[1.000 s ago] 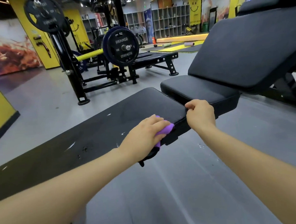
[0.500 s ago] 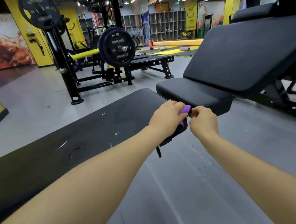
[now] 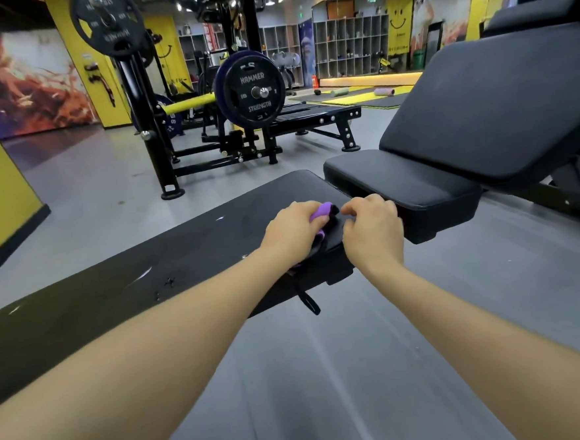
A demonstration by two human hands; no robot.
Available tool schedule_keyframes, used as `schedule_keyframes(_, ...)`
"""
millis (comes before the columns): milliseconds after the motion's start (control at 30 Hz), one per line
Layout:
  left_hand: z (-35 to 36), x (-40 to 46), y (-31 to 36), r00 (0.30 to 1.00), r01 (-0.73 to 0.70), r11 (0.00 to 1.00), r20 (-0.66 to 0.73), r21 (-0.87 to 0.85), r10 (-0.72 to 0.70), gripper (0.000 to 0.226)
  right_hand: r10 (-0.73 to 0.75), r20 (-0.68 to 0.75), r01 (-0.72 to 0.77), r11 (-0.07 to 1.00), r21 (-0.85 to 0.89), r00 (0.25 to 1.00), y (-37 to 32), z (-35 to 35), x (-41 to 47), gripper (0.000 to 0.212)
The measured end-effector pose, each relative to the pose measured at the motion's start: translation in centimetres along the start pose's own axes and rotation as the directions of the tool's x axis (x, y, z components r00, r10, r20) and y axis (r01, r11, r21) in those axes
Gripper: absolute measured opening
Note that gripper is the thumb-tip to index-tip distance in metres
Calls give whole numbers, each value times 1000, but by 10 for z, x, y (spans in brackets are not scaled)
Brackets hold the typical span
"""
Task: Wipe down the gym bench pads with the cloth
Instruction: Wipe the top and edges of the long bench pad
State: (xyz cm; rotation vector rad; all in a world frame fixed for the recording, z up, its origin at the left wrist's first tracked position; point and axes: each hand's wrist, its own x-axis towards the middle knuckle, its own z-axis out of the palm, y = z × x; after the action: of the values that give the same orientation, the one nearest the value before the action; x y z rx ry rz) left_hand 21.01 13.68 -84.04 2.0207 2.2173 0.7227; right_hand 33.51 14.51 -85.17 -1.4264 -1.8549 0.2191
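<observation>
**Cloth held at the end of the flat pad**

Here, a purple and black cloth (image 3: 322, 214) is gripped by the left hand (image 3: 294, 231), whose fingers are curled over it, pressing it down on the far end of the flat bench pad (image 3: 188, 251). A black strap (image 3: 306, 299) is seen hanging from under that hand over the pad's near edge. The right hand (image 3: 373, 231) is placed just beside the cloth at the same end of the pad, its fingers bent downward and close together; whether anything is pinched beneath them cannot be told. White scuffs are visible on the flat pad. Just beyond, the seat pad (image 3: 403, 184) and inclined back pad (image 3: 500, 109) of a second bench are seen. A loaded plate machine (image 3: 250, 93) stands farther off on the grey floor (image 3: 326, 372).
</observation>
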Motion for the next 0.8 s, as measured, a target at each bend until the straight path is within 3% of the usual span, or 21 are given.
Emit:
schedule_keyframes(133, -13, -54, -31, 995, -94, 993, 37, -66, 97, 30, -56, -6, 56, 998, -4, 998, -15, 10, 7, 32)
schedule_keyframes(233, -17, -47, -44, 992, -118, 987, 39, -108, 123, 32, -87, 5, 87, 996, 4, 996, -24, 20, 12, 31)
schedule_keyframes(400, -8, 26, -70, 993, 114, 992, -24, -55, -116, 33, -131, 48, 134, 989, -61, 990, -29, 31, 20, 30)
schedule_keyframes(467, -7, 37, -70, 988, 150, 988, -37, -33, -151, 33, -135, 72, 142, 985, -102, 988, -28, 32, 23, 30)
schedule_keyframes(700, -30, -34, -80, 997, -5, 998, 73, -55, 9, 36, -132, 253, 184, 963, -196, 958, -41, 34, 42, 31)
schedule_keyframes(800, -30, -21, -83, 994, -43, 997, 96, -60, 49, 33, -111, 329, 192, 955, -227, 938, -51, 38, 53, 34)
